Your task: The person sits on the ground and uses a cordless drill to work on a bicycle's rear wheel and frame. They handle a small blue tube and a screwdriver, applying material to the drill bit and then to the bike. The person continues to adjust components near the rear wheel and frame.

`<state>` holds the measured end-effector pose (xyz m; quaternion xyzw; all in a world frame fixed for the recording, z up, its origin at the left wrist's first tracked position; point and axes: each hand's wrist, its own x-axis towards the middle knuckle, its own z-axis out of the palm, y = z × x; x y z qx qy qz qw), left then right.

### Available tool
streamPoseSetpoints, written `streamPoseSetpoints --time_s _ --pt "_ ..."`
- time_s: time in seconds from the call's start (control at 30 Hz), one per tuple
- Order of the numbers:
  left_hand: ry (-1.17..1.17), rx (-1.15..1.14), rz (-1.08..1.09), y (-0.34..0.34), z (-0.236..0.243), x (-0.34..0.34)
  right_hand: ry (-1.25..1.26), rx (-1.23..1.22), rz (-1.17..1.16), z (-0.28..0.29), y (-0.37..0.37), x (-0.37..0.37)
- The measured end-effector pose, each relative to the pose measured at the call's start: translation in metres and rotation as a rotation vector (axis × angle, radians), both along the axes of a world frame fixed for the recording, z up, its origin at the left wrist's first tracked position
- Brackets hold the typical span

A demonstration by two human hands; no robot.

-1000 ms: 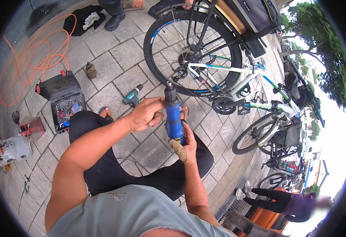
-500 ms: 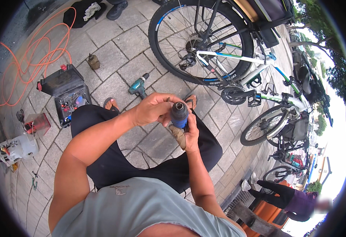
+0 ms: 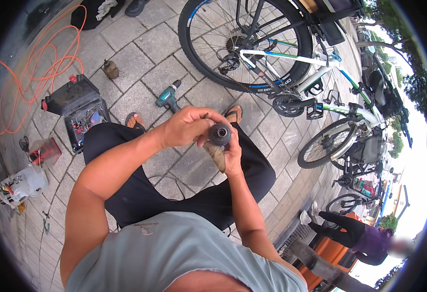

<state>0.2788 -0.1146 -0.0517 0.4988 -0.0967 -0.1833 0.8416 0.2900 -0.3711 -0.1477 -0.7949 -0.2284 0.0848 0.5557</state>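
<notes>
A power drill point(image 3: 220, 135) is held over my lap, its round dark chuck facing up toward me. My right hand point(image 3: 232, 155) is wrapped round its body from the right. Below the chuck, a worn tan part point(image 3: 215, 156) shows against the palm; I cannot tell if it is the drill's handle. At the chuck's left side my left hand point(image 3: 186, 127) is closed, thumb and fingers bent together. A small dark tip shows by those fingers, too little to name. On the paving beyond my hands lies a teal and black cordless drill point(image 3: 167, 98).
An open black toolbox point(image 3: 84, 117) full of small parts stands left, near an orange hose point(image 3: 37, 80). A brown bottle point(image 3: 111, 69), a red container point(image 3: 46, 152) and a white jug point(image 3: 26, 185) stand about. A white bicycle point(image 3: 291, 58) is at right; a person point(image 3: 369, 243) stands farther off.
The drill has tipped so its chuck points more directly at me, hiding the blue body seen before. Both hands stay at it, with the left fingers still beside the chuck.
</notes>
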Motion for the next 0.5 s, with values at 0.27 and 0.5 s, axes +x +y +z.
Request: streamPoseSetpoints --time_s 0.27,0.5 --pt "0.002 0.036 0.044 -0.006 -0.004 0.001 -0.088 -0.001 0.067 0.002 0.008 0.001" --pt "0.202 0.313 0.243 -0.008 -0.007 0.016 0.281 -0.026 0.031 0.013 -0.006 -0.028"
